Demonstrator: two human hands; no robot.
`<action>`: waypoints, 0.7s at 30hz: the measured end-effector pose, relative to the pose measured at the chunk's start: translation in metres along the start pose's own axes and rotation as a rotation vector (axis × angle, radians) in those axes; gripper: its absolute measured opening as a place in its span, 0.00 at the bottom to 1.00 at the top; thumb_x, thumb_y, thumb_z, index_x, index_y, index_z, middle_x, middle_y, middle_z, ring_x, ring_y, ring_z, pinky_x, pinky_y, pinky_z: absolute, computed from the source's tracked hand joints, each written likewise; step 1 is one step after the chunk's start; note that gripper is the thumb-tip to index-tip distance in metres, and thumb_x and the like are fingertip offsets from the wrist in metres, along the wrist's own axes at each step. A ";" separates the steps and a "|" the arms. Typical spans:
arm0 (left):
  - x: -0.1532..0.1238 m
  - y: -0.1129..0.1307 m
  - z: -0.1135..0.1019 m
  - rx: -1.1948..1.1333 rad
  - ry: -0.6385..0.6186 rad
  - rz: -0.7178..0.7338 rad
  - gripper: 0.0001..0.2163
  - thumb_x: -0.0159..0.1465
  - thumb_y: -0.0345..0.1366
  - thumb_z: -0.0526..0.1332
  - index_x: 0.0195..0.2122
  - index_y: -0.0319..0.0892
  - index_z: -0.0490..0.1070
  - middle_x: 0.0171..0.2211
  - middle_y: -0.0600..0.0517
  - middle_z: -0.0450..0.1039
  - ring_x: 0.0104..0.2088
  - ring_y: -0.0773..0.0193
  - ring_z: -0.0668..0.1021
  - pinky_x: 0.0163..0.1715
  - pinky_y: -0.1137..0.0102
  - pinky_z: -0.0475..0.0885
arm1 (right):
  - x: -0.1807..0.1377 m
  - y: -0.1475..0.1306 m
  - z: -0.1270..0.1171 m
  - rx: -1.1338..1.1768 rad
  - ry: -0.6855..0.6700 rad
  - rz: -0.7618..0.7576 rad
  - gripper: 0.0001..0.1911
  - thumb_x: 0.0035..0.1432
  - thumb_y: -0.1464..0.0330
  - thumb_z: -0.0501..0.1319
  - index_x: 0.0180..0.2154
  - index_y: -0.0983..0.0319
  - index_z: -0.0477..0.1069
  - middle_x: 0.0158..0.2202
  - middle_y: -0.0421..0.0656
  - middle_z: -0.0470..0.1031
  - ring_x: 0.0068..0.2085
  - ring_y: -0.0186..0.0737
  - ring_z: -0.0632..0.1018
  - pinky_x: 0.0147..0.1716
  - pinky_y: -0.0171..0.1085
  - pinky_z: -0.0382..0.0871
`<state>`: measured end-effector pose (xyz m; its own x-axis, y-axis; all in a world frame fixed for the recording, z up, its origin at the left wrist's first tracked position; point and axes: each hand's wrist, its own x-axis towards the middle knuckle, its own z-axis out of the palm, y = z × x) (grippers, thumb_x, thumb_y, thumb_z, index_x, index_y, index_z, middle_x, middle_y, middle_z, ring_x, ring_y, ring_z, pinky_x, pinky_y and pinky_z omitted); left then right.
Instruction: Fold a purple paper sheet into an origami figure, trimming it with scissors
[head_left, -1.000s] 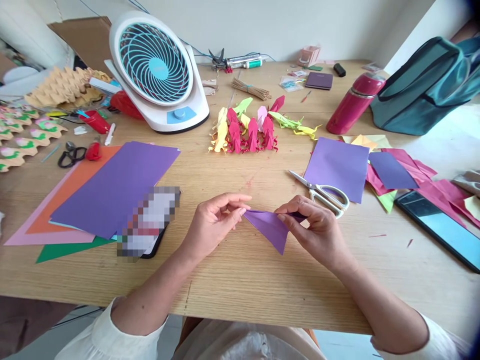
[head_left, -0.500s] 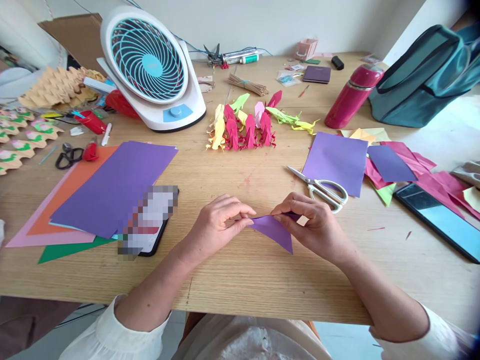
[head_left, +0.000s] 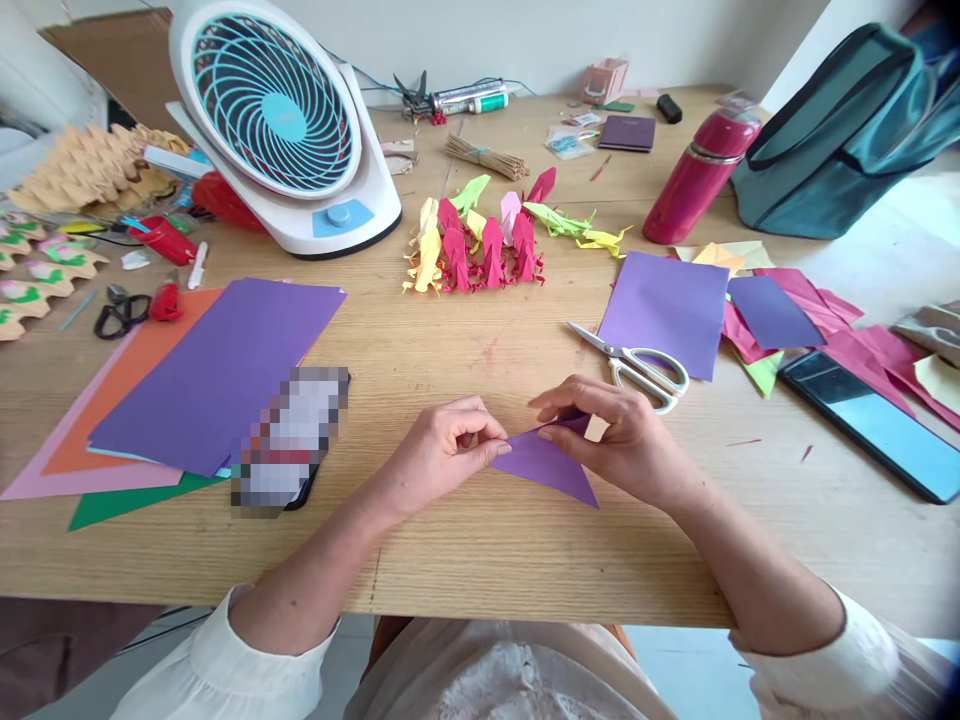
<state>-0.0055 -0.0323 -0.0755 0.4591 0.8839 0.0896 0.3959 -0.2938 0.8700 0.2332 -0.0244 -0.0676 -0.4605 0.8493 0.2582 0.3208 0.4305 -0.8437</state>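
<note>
A folded piece of purple paper (head_left: 551,468), roughly triangular, is held between my two hands just above the front of the table. My left hand (head_left: 450,450) pinches its left corner between thumb and fingers. At the upper right edge, my right hand (head_left: 611,430) grips the paper, thumb below and fingers curled over the top; part of the fold is hidden behind these fingers. Just beyond my right hand lie white-handled scissors (head_left: 637,365), their blades resting over a larger purple sheet (head_left: 664,300).
Coloured sheets (head_left: 217,375) and a phone (head_left: 304,440) lie left. Folded paper figures (head_left: 491,250) stand in the middle, behind them a fan (head_left: 277,110) and a bundle of sticks (head_left: 487,157). Right are a red flask (head_left: 701,175), a teal bag (head_left: 840,150) and another phone (head_left: 874,425).
The paper's loose lower corner has swung slightly right and the sheet looks flatter. My right fingers have lifted and shifted a little. The whole view has moved slightly.
</note>
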 end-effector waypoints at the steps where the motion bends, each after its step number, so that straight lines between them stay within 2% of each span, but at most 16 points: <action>1: 0.000 0.000 0.000 -0.010 0.019 -0.021 0.06 0.64 0.32 0.65 0.30 0.40 0.76 0.27 0.55 0.66 0.28 0.70 0.69 0.28 0.74 0.62 | 0.000 0.002 0.000 0.047 0.052 0.029 0.16 0.62 0.67 0.66 0.51 0.58 0.73 0.43 0.45 0.77 0.38 0.37 0.78 0.40 0.38 0.75; 3: 0.001 0.001 0.001 -0.009 0.080 -0.053 0.06 0.64 0.32 0.64 0.29 0.40 0.75 0.27 0.56 0.66 0.27 0.70 0.68 0.28 0.73 0.61 | 0.002 0.007 0.000 0.169 0.163 0.104 0.30 0.59 0.62 0.69 0.61 0.56 0.65 0.50 0.47 0.76 0.41 0.39 0.78 0.43 0.40 0.76; 5: 0.002 0.002 0.001 0.010 0.153 -0.062 0.07 0.64 0.32 0.64 0.28 0.40 0.74 0.26 0.56 0.66 0.26 0.70 0.67 0.27 0.73 0.61 | 0.003 0.012 0.000 0.283 0.218 0.188 0.38 0.57 0.58 0.70 0.65 0.54 0.59 0.53 0.49 0.74 0.41 0.40 0.79 0.42 0.41 0.77; 7: 0.003 0.003 0.001 0.032 0.204 -0.055 0.08 0.64 0.33 0.63 0.27 0.40 0.72 0.25 0.56 0.66 0.26 0.70 0.67 0.27 0.73 0.60 | 0.005 0.014 0.001 0.346 0.159 0.266 0.35 0.55 0.56 0.71 0.61 0.57 0.65 0.49 0.48 0.76 0.41 0.41 0.79 0.41 0.41 0.76; 10: 0.002 0.004 0.001 0.040 0.215 -0.041 0.08 0.64 0.33 0.63 0.27 0.40 0.72 0.25 0.56 0.66 0.27 0.70 0.67 0.27 0.73 0.60 | 0.006 0.013 0.005 0.370 -0.008 0.358 0.21 0.54 0.55 0.71 0.44 0.62 0.78 0.38 0.45 0.80 0.37 0.41 0.79 0.38 0.39 0.75; 12: 0.002 0.004 0.002 0.022 0.196 -0.034 0.08 0.65 0.33 0.63 0.27 0.40 0.72 0.26 0.56 0.67 0.28 0.70 0.68 0.28 0.73 0.61 | 0.006 0.012 0.009 0.421 -0.064 0.389 0.18 0.54 0.54 0.70 0.38 0.62 0.79 0.35 0.43 0.80 0.34 0.39 0.77 0.35 0.38 0.73; 16: 0.001 0.005 0.003 -0.047 0.157 -0.046 0.07 0.65 0.33 0.63 0.29 0.40 0.72 0.29 0.55 0.67 0.30 0.69 0.70 0.30 0.74 0.64 | 0.006 0.011 0.013 0.547 -0.076 0.427 0.17 0.53 0.55 0.71 0.37 0.62 0.80 0.32 0.42 0.80 0.31 0.37 0.76 0.32 0.36 0.72; 21: -0.001 0.004 0.005 -0.144 0.102 -0.124 0.08 0.66 0.36 0.62 0.30 0.40 0.72 0.27 0.56 0.68 0.28 0.70 0.69 0.29 0.74 0.63 | 0.008 0.008 0.010 0.549 -0.076 0.508 0.17 0.51 0.54 0.71 0.32 0.62 0.79 0.27 0.40 0.77 0.26 0.35 0.73 0.25 0.35 0.66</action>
<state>-0.0005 -0.0355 -0.0745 0.3280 0.9445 0.0199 0.3233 -0.1320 0.9371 0.2237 -0.0175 -0.0777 -0.4284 0.8705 -0.2424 0.0593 -0.2406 -0.9688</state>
